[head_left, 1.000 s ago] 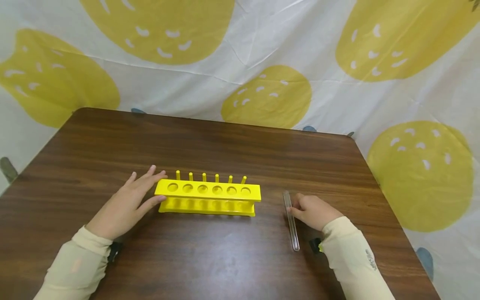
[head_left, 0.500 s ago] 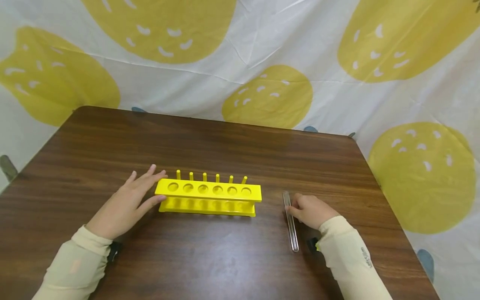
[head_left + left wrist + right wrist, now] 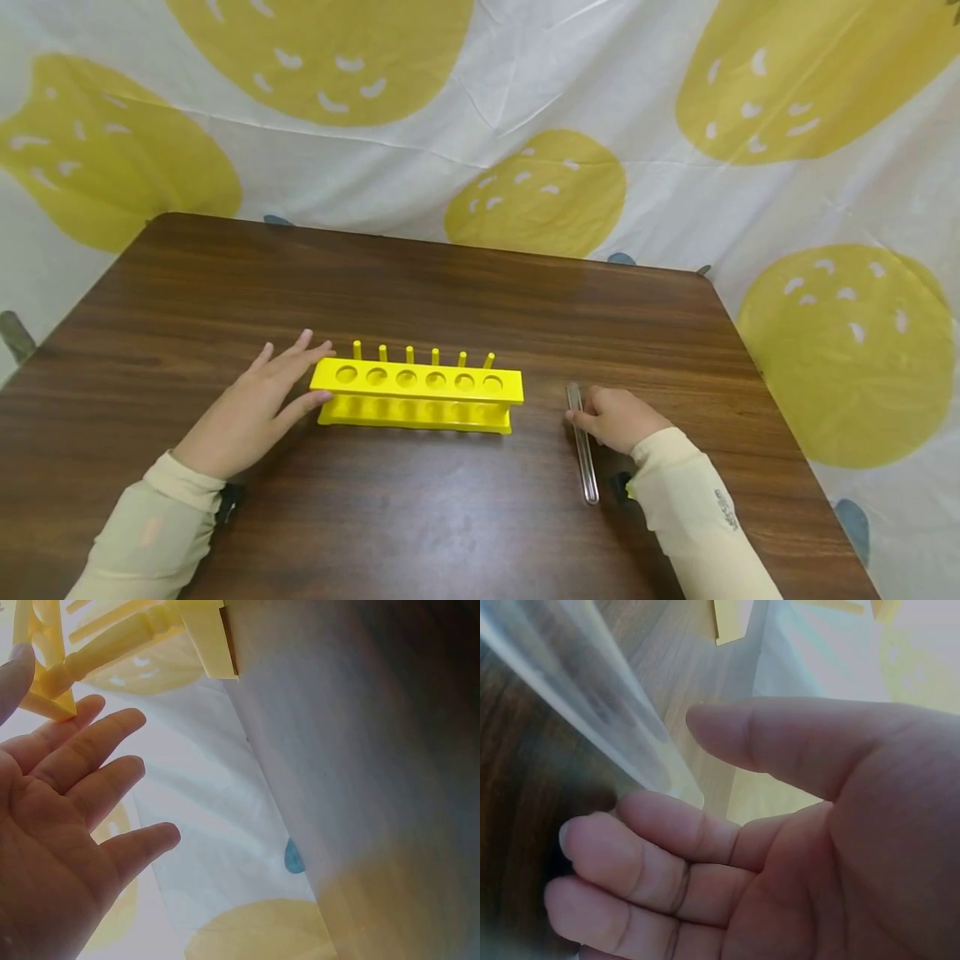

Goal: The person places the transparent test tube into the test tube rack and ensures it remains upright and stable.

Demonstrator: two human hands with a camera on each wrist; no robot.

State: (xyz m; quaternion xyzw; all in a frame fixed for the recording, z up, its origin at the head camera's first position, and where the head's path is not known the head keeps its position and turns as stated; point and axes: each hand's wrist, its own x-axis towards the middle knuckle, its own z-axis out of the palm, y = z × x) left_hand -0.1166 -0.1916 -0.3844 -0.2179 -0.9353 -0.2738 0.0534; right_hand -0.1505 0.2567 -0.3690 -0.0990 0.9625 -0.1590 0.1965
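Note:
A yellow test tube rack (image 3: 416,382) stands upright on the table, its round holes showing no tubes. My left hand (image 3: 243,408) is at its left end, fingers spread and fairly straight, with the thumb and index finger at the rack's edge. In the left wrist view, the left hand (image 3: 67,795) has its palm facing the camera beside the rack (image 3: 112,649). A clear glass test tube (image 3: 585,467) lies on the table to the right. Over its upper part is my right hand (image 3: 618,417). The right wrist view shows the thumb apart from the tube (image 3: 592,690) and the bent index fingertip close to its end.
The dark wooden table (image 3: 450,292) spreads all around the rack. Behind it hangs a white curtain (image 3: 525,83) printed with yellow fruit, which also runs along the right side.
My right hand has shifted slightly to the left, its thumb reaching further across the test tube. The left hand and the rack have stayed in place.

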